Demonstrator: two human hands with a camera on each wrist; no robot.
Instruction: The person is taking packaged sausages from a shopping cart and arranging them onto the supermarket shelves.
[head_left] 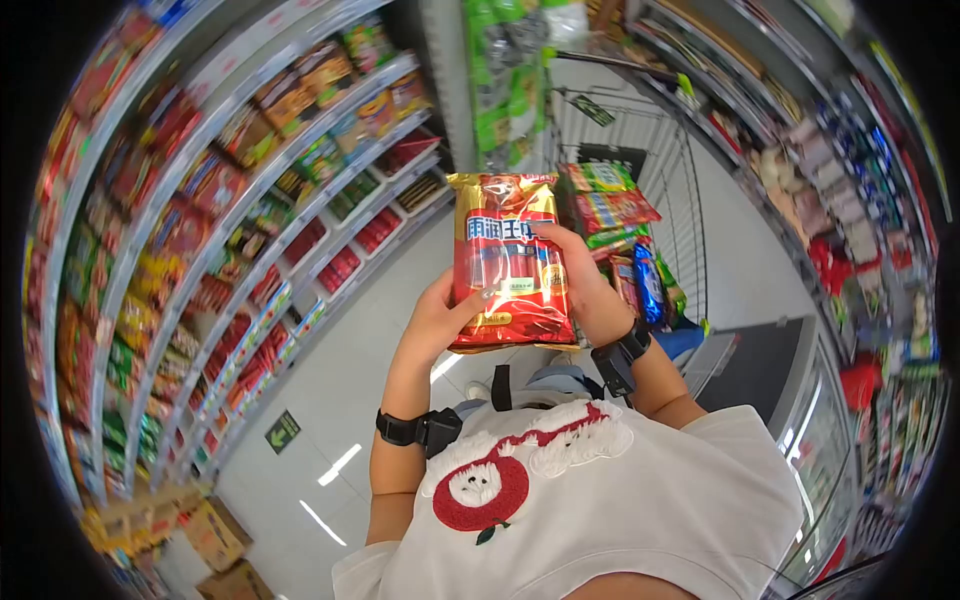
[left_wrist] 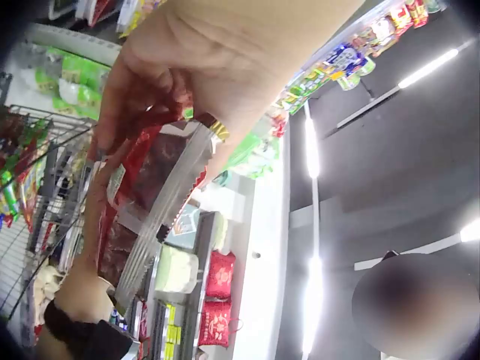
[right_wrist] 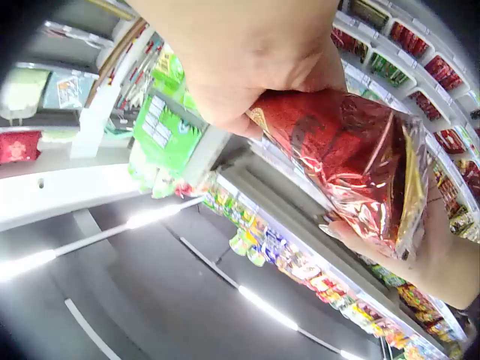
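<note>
A red and gold bag of sausages (head_left: pixel 512 265) is held in front of the chest, its printed face and clear window turned up. On its left edge my left hand (head_left: pixel 437 312) grips it, thumb lying over the front. The right hand (head_left: pixel 580 280) grips the opposite edge, thumb also on the front. Seen from the left wrist, the bag (left_wrist: pixel 154 176) is between both hands, and its clear sealed seam shows. In the right wrist view, the shiny red back of the bag (right_wrist: pixel 337 150) shows, with fingers of both hands partly hidden behind it.
A wire shopping cart (head_left: pixel 690 190) stands just ahead on the right, with several bright snack packs (head_left: pixel 612 210) in it. Stocked shelves (head_left: pixel 225 180) curve along the left. A glass-sided cabinet (head_left: pixel 815 400) is close on the right. Cardboard boxes (head_left: pixel 215 530) sit at lower left.
</note>
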